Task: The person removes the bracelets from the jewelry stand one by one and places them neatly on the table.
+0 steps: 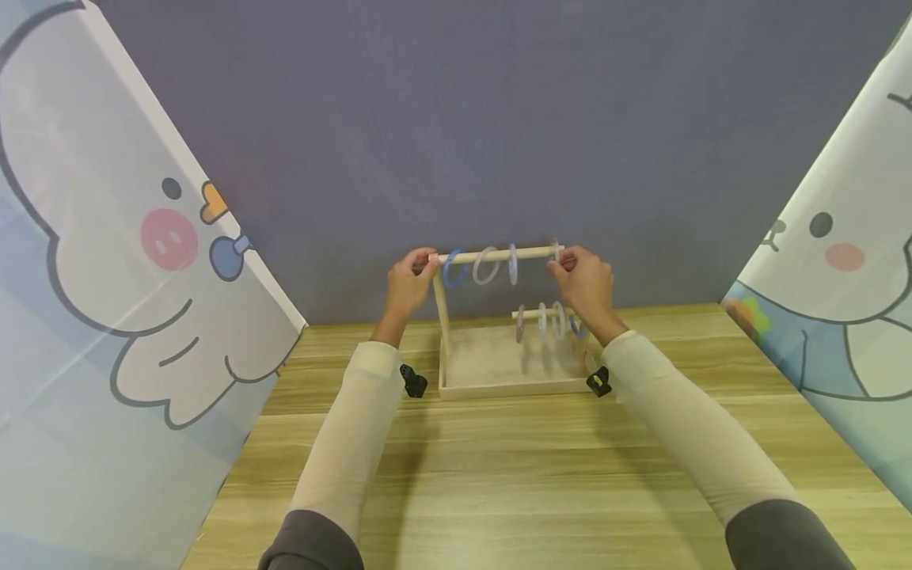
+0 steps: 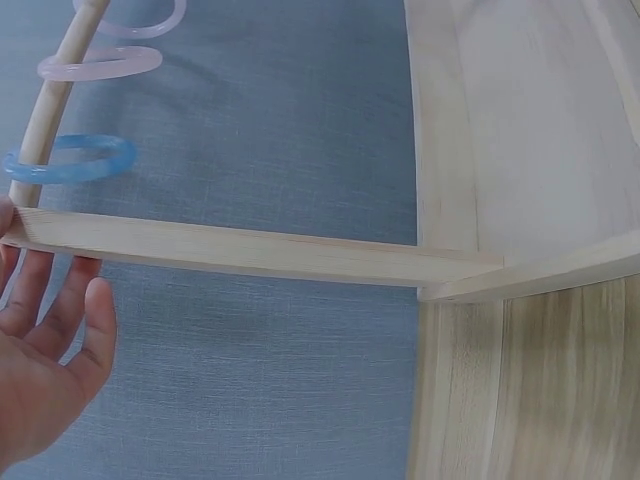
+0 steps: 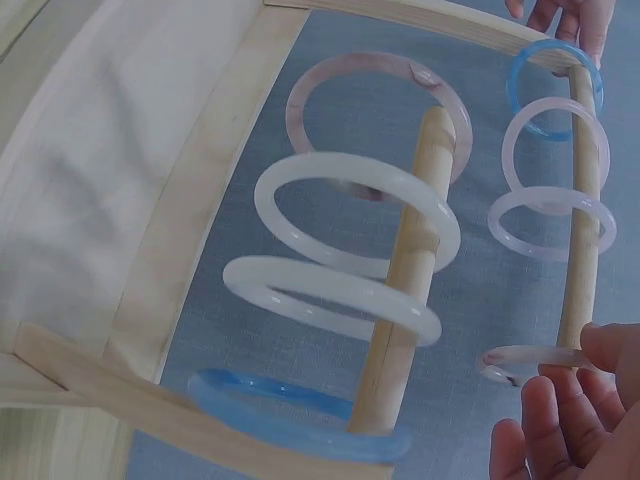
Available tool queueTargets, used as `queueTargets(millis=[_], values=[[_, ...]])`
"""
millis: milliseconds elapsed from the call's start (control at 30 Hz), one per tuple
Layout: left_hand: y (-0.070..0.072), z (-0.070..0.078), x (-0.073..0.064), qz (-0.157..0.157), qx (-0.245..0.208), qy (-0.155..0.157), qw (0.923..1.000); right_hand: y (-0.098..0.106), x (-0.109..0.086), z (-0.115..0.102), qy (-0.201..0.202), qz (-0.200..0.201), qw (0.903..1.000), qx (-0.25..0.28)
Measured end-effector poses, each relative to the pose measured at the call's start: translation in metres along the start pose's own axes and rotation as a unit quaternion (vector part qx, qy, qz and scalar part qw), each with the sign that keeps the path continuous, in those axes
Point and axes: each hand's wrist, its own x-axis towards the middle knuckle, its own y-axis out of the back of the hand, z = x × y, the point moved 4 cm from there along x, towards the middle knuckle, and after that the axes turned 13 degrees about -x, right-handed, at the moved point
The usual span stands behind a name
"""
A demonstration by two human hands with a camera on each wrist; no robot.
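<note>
A wooden rack [image 1: 523,387] with a tray base carries bangles on two bars. My left hand [image 1: 408,286] grips the rack's upper left corner, where the post [image 2: 230,245] meets the upper bar [image 1: 534,253]. At that bar's right end my right hand [image 1: 586,286] pinches a whitish bangle with reddish-brown marks [image 3: 522,356], which is around the bar tip. Further left on the same bar hang a blue bangle [image 3: 515,85], a pale pink bangle [image 3: 509,150] and a lilac bangle [image 3: 497,228].
On the shorter lower bar [image 3: 420,215] hang several bangles, among them a marbled pinkish one [image 3: 300,95], white ones and a blue one [image 3: 250,418]. Black wrist devices [image 1: 413,381] show beneath both forearms. A grey wall stands behind, with cartoon-printed panels at both sides of the wooden table [image 1: 499,475].
</note>
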Motion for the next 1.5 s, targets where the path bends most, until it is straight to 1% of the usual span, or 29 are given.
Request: queueTargets(millis=[133, 333, 633, 800, 900, 1067, 1300, 1500], values=[[0.0, -0.002, 0.0, 0.004, -0.003, -0.005, 1.0, 0.004, 0.001, 0.003, 0.002, 0.005, 1.0, -0.003], [0.001, -0.002, 0.0, 0.006, -0.005, -0.011, 0.9999, 0.009, 0.004, 0.01, -0.007, 0.008, 0.9999, -0.005], [0.0, -0.003, -0.001, -0.002, -0.009, -0.003, 1.0, 0.015, 0.002, 0.021, -0.026, 0.011, 0.9996, -0.001], [0.001, -0.003, -0.001, -0.004, -0.011, 0.0, 0.9999, 0.017, 0.0, 0.023, -0.021, 0.01, 0.9997, -0.002], [0.001, -0.002, -0.001, -0.005, -0.012, 0.001, 0.9999, 0.019, -0.002, 0.022, -0.004, 0.016, 0.9999, 0.002], [0.001, -0.003, -0.001, -0.006, -0.015, -0.001, 0.9999, 0.022, -0.007, 0.019, 0.04, 0.027, 0.9987, 0.014], [0.001, -0.004, 0.0, -0.003, -0.013, -0.004, 0.9999, 0.026, -0.017, 0.015, 0.106, 0.041, 0.993, 0.035], [0.001, -0.004, 0.0, -0.003, -0.017, -0.003, 0.9999, 0.025, -0.027, 0.014, 0.152, 0.029, 0.9872, 0.037]])
